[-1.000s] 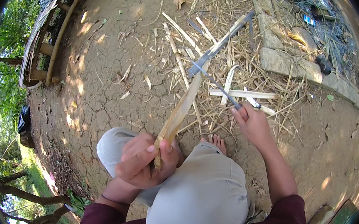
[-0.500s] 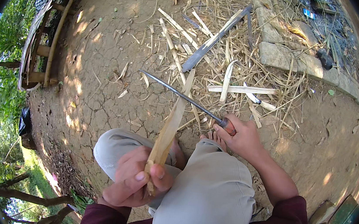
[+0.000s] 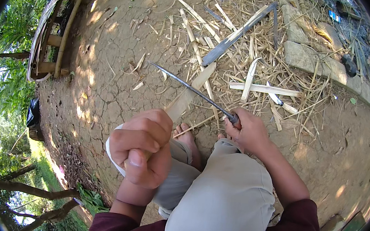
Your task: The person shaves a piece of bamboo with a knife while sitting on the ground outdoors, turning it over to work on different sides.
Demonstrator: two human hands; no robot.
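My left hand [image 3: 143,147] is closed in a fist around the near end of a flat, pale wooden slat [image 3: 180,105], raised above my left knee. The slat slopes away toward the litter on the ground. My right hand [image 3: 251,132] grips the handle of a long knife [image 3: 184,83] beside my right knee. Its narrow blade, seen almost edge-on, points to the far left and crosses over the slat. Whether blade and slat touch I cannot tell. Fingers hide most of the knife's handle and the slat's near end.
Beyond the blade lie a dark-sided board [image 3: 231,41], crossed pale wood strips [image 3: 264,89] and many shavings. A stone block border [image 3: 303,58] edges an ashy patch at far right. A bamboo bench [image 3: 70,24] stands at far left, and my feet [image 3: 189,143] rest on cracked earth.
My left hand has moved up and turned over, its knuckles now covering the slat's near end. The slat's near part has swung with it. My right hand keeps hold of the knife.
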